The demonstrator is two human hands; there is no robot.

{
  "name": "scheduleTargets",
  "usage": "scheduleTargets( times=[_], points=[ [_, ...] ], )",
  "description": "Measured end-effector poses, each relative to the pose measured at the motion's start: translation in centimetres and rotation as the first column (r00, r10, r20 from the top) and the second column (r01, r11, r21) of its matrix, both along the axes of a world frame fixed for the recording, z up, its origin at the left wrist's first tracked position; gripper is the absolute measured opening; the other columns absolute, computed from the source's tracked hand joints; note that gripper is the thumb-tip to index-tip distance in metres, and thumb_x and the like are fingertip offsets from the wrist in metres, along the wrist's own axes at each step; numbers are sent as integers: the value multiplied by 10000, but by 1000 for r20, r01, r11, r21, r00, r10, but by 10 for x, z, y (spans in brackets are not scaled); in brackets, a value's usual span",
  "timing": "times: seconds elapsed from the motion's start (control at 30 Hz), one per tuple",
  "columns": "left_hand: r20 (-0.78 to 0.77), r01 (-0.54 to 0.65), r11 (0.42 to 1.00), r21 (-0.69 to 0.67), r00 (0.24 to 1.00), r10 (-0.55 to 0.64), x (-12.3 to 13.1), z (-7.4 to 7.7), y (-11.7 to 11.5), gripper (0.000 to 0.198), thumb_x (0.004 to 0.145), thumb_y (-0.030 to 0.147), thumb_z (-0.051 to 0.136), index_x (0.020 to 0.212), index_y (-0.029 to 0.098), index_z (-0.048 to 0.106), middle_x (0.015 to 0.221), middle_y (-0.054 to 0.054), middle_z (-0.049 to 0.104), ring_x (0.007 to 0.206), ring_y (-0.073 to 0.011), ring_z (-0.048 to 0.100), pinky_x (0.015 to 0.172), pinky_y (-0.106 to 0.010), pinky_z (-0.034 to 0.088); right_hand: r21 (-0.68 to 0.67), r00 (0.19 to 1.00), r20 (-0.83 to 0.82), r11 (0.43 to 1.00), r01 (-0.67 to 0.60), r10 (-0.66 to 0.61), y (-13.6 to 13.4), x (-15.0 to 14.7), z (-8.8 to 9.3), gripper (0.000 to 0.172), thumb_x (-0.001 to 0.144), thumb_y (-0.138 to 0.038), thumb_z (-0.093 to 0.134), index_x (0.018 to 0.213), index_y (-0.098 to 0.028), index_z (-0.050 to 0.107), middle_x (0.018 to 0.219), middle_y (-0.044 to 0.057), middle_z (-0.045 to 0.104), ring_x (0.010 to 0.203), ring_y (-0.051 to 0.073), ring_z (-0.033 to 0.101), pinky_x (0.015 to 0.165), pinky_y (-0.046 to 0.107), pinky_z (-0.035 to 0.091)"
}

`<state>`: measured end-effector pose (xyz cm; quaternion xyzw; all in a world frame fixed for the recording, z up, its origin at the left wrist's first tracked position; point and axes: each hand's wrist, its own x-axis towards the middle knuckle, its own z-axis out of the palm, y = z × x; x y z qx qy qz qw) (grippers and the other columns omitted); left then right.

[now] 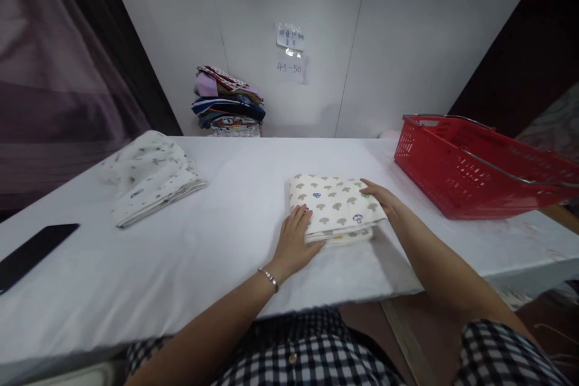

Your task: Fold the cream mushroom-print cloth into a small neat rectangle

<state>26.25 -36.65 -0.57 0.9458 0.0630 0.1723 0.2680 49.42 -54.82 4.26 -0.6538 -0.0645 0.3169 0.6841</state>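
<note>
A folded white cloth with a grey mushroom print (337, 200) lies on the table in front of me, a few of its mushrooms blue, green or purple. Along its left edge, my left hand (294, 242) has its fingers on the fabric and its thumb at the front corner, closed on that side. My right hand (383, 198) grips the right edge, with its fingertips at the far right corner and part of the hand hidden by the cloth. Between the upper and lower layers, the front edge gapes slightly.
Another white printed cloth (156, 178), partly folded, lies at the left on the white-covered table (217, 265). A black flat object (34, 253) is at the far left. Folded fabrics (230, 102) are stacked by the back wall. A red basket (479, 172) stands at the right.
</note>
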Motion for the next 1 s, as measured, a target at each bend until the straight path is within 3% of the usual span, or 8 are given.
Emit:
scheduleTargets(
  times=[0.13,0.33,0.47,0.73,1.0],
  points=[
    [60,-90,993,70,994,86,3,-1,-13,683,760,419,600,1351,206,333,1484,-85,265,1381,-246,162,1123,-485,163,27,999,-34,1000,4,-3,15,4,29,857,660,-45,570,1430,-208,232,1186,129,604,764,206,674,608,324,564],
    [117,-167,978,122,981,153,12,3,-25,643,769,356,588,1346,227,337,1460,-77,317,1361,-260,215,1117,-506,150,34,1000,22,999,5,-6,39,-3,63,798,676,-10,535,1407,-220,294,1111,107,643,635,169,654,494,274,546],
    [157,-200,975,94,970,184,15,2,-22,665,761,307,594,1357,236,308,1444,-86,338,1343,-262,251,1111,-502,175,53,998,58,998,-23,20,49,-13,80,775,692,6,515,1399,-239,312,1128,110,636,590,145,640,502,279,551],
    [235,-332,918,-216,895,379,11,-11,-13,771,704,170,597,1376,172,220,1398,-137,340,1314,-244,291,1093,-426,286,98,992,111,993,-69,58,80,-39,106,748,722,18,487,1404,-228,298,1178,127,597,749,185,666,585,356,569],
    [-39,-457,720,-522,856,515,-16,-14,2,632,755,182,519,1347,170,299,1278,-114,495,1143,-218,509,982,-362,423,141,982,160,982,-124,101,111,-67,115,741,702,45,488,1378,-227,358,1160,116,599,835,214,661,695,452,553]
  ],
)
